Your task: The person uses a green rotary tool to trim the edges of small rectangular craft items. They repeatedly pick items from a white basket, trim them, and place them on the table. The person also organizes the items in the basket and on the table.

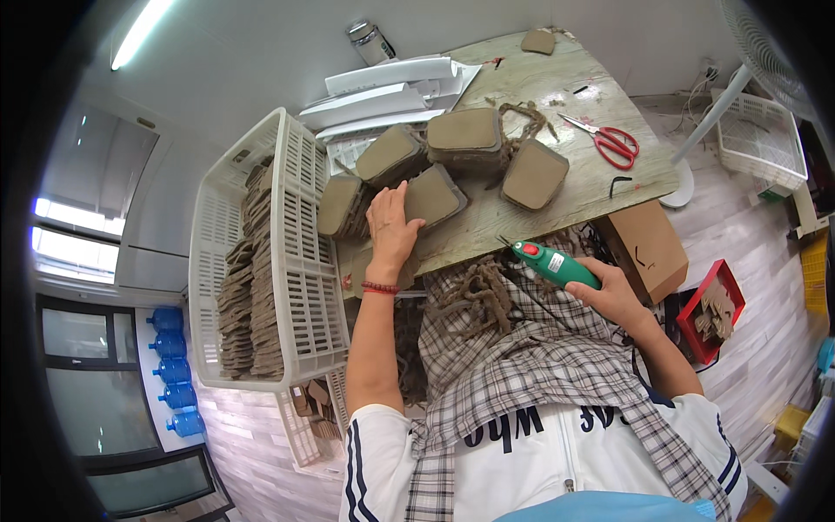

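Observation:
Several brown, rounded, fabric-like pads lie in small stacks on the worktable [487,235]. My left hand [393,228] reaches over the table's near left part, its fingers stretched out and its thumb apart, touching the left side of the nearest pad stack [435,197]. Beside that hand is another pad stack [339,205], on the left. Below the table's front edge, my right hand [613,296] is wrapped around a green hand-held power tool [557,264] with a red switch. Its thin dark tip points up and left toward the table edge. Brown trimmed strips [474,300] lie across my checked apron.
Red-handled scissors [609,143] lie at the table's right. A white slatted crate [317,287] full of brown pads stands close on the left. Rolled white paper [391,78] lies at the back. A cardboard box [648,248] and red tray [698,326] are at right.

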A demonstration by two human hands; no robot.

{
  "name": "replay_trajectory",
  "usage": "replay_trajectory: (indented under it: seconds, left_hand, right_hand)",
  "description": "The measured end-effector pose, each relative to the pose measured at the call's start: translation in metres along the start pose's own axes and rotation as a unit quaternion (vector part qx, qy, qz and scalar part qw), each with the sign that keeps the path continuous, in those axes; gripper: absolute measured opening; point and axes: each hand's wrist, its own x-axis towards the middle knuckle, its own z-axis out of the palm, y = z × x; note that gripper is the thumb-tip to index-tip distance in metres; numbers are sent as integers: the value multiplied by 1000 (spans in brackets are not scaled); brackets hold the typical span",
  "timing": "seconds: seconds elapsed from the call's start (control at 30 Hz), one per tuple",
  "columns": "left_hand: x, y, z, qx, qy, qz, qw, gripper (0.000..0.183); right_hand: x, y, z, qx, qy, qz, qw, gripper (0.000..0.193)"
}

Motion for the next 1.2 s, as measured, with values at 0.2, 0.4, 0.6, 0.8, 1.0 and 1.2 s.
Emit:
replay_trajectory:
  seconds: [0.2,0.4,0.6,0.8,1.0,1.2]
  left_hand:
    - [9,17,-8,-25,76,-12,997,49]
    - [-5,19,-16,-125,91,-71,985,33]
    - [-15,9,-4,-161,120,-90,975,26]
    - [-21,45,-13,-733,201,-237,605,20]
    - [-19,117,9,-820,216,-253,466,53]
    - [-12,136,12,-825,229,-240,457,54]
  right_hand:
    - [0,4,2,-2,32,-32,999,44]
    - [3,-6,3,12,24,-21,999,44]
    - [4,-8,6,13,29,-22,999,44]
    - [5,-27,15,35,57,-30,997,41]
    - [9,-33,27,21,102,-91,990,39]
    - [-1,-38,25,36,121,-72,989,39]
